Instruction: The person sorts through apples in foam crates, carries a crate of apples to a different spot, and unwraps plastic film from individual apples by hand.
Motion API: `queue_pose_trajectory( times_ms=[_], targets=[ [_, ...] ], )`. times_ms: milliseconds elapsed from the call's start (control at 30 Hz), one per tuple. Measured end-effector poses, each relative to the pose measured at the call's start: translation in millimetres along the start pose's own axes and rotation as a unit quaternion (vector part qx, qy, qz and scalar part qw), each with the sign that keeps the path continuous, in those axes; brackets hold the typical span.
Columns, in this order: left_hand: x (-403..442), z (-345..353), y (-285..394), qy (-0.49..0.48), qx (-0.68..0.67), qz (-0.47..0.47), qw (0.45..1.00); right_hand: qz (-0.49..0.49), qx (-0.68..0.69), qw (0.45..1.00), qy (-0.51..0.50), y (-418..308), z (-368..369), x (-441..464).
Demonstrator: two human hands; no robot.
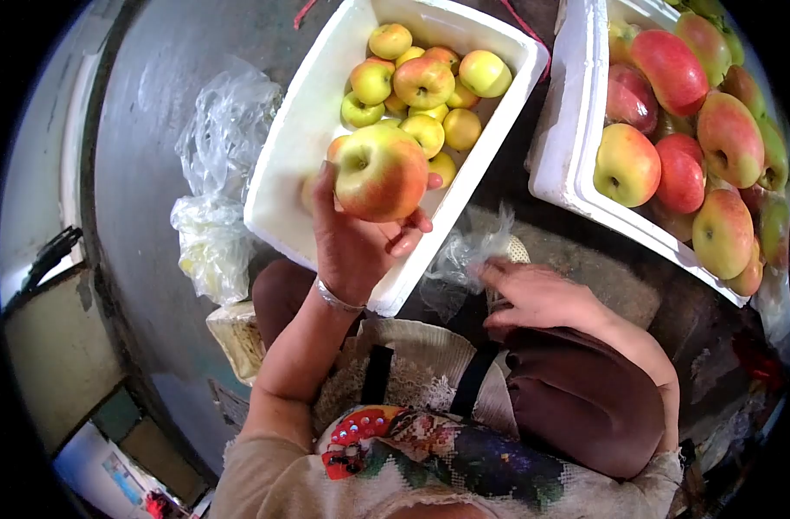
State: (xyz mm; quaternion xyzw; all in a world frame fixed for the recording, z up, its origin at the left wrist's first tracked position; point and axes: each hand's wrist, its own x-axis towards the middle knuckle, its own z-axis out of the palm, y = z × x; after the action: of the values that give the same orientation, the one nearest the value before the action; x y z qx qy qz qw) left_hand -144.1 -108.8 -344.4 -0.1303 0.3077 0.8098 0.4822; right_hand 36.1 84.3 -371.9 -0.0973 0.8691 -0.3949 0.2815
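My left hand (356,242) holds a large yellow and red apple (382,173) above the near part of a white foam box (282,164). Several smaller yellow-green and reddish apples (422,82) lie toward the far end of that box. My right hand (533,294) is low, right of the box and over my knee, with its fingertips at a crumpled clear plastic bag (464,259). Its fingers look pressed together, and whether they grip the bag is unclear.
At the right stands a second white foam box (557,160) heaped with large red and yellow apples (670,69). Crumpled clear plastic bags (226,130) lie left of the first box. A pink string (526,26) runs behind its far right corner.
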Motion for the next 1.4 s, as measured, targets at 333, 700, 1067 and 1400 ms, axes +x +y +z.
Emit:
queue_pose_trajectory(
  times_ms=[333, 700, 1067, 1400],
  targets=[
    [-3, 2, -24, -0.005, 0.109, -0.079, 0.991, -0.001, 0.080, 0.996, 0.036, 0, -22, 5],
    [-1, 33, -32, -0.014, 0.183, -0.106, 0.977, -0.117, -0.145, 0.942, 0.278, 9, -10, -5],
    [8, 53, -44, -0.083, 0.192, -0.202, 0.957, -0.117, -0.031, 0.913, 0.390, -42, -96, -60],
    [13, 77, -37, -0.311, 0.365, -0.168, 0.861, -0.110, 0.098, 0.831, 0.537, -41, -112, -124]
  ],
)
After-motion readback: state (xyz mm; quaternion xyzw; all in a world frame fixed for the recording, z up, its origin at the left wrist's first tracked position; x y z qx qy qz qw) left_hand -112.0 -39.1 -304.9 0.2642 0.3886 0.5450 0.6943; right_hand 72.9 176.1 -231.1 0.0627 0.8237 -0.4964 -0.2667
